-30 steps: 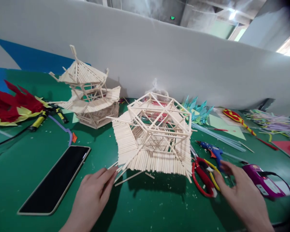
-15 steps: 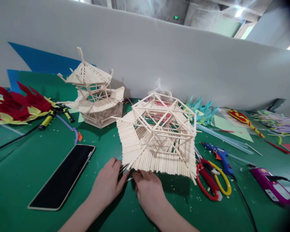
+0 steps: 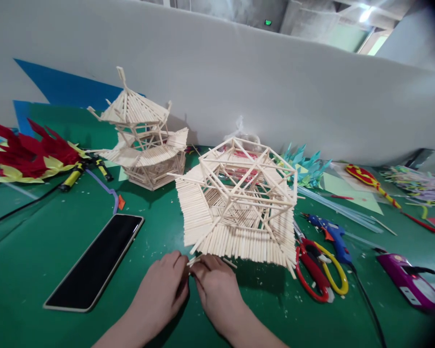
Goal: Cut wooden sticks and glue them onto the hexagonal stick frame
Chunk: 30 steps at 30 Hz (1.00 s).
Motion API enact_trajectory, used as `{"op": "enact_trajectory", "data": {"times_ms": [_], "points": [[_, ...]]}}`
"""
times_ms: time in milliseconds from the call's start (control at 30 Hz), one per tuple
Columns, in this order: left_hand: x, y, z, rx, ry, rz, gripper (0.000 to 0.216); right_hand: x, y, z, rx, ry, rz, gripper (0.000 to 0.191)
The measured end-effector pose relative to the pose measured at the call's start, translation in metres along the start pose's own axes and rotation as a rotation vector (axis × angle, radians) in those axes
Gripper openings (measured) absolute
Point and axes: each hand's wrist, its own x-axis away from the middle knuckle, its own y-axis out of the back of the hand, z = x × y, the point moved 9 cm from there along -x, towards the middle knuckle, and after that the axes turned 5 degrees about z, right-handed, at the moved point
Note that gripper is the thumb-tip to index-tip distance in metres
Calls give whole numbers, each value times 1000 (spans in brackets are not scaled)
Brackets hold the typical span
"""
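Several thin wooden sticks point(image 3: 229, 263) poke out from under the curled fingers of my right hand point(image 3: 219, 287). My left hand point(image 3: 163, 285) is closed close beside it, its fingertips at the left ends of the sticks and partly hidden. Both hands rest low over the table, just in front of a wooden stick model point(image 3: 239, 241) with a slatted, flared roof and an open frame on top. Behind, to the left, stands a pagoda model point(image 3: 137, 113) of the same sticks.
A phone point(image 3: 96, 263) lies to the left. On the right are red-and-yellow scissors point(image 3: 317, 270), a blue glue gun point(image 3: 331, 234) with its cord, clear glue sticks point(image 3: 342, 210) and a purple device point(image 3: 408, 280). Red and yellow felt point(image 3: 32, 154) sits far left, before a white partition point(image 3: 239, 72).
The sticks have shifted from my left hand's fingers toward my right hand and now lie across under it. My left fingers have curled in. The view has tilted slightly.
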Motion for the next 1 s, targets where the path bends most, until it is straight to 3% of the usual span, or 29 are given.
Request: {"op": "enact_trajectory", "data": {"times_ms": [300, 467, 633, 767, 867, 1000], "points": [[-24, -1, 1, -144, 14, 92, 10, 34, 22, -15, -167, -14, -158, 18], [-23, -3, 2, -82, -44, 32, 14, 41, 26, -17, -248, -11, -206, 19], [-3, -2, 19, 170, -118, -186, 22, 40, 24, -16, -274, -9, -186, 18], [21, 9, 53, 435, 1, -471, 21, 33, 24, -6, -358, 22, -158, 19], [36, 21, 67, 627, 118, -637, 16, 22, 22, 13, -415, 71, -122, 33], [33, 24, 63, 861, 141, -731, 13, 8, 20, 37, -425, 104, -114, 54]]}}
